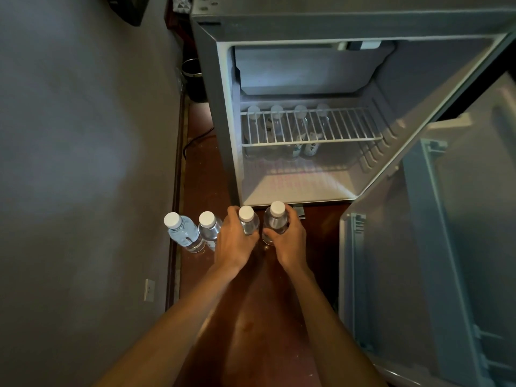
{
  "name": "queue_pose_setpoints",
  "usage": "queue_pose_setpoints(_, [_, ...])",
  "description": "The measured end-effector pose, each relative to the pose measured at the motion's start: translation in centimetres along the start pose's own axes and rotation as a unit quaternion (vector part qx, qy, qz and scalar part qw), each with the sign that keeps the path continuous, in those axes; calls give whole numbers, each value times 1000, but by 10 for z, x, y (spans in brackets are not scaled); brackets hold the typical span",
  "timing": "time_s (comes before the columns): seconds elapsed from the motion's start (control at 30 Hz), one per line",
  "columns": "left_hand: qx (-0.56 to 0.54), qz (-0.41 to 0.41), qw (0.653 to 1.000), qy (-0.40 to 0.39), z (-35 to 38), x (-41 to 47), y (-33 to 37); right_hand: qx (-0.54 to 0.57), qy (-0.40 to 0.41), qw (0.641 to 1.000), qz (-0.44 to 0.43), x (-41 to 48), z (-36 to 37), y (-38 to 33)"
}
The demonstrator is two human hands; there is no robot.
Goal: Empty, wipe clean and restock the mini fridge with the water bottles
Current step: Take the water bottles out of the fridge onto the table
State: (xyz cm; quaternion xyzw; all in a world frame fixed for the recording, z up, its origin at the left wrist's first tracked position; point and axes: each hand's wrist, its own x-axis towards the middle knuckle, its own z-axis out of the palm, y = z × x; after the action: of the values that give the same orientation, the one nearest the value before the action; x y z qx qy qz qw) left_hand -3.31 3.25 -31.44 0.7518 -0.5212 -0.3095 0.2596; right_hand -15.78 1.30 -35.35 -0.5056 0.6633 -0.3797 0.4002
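Note:
The mini fridge (223,113) stands open, its door (418,247) swung out to the right. Several white-capped water bottles (300,121) stand at the back under the wire shelf (349,127). On the floor in front, my left hand (234,241) grips one clear bottle (247,219) and my right hand (290,241) grips another bottle (275,219). Two more bottles stand to the left, one with a blue label (181,229) and a clear bottle (208,227) right beside my left hand.
A grey wall (83,163) runs along the left, with a socket plate (149,289) low on it. A dark bin (192,79) and a black cable (195,139) lie left of the fridge. Dark red-brown floor (251,331) stretches under my arms.

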Motion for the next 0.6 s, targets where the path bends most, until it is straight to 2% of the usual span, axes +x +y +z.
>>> queue_pose_setpoints(0.17, [33, 5, 999, -1, -8, -1, 7, -24, -20, 999, -11, -1, 0, 0])
queue_pose_setpoints(0.3, [58, 32, 997, 26, -29, -4, 31, -40, -91, 995, -14, 3, -13, -4])
queue_pose_setpoints(0.37, [50, 75, 994, 55, -39, -3, 44, -68, -119, 990, -12, 7, -30, -11])
queue_pose_setpoints(0.47, [44, 175, 981, 69, -42, 5, 60, -66, -91, 993, 41, 26, -56, -26])
queue_pose_setpoints(0.6, [30, 206, 978, 10, -30, 12, 82, -48, -24, 998, 42, 59, -68, -49])
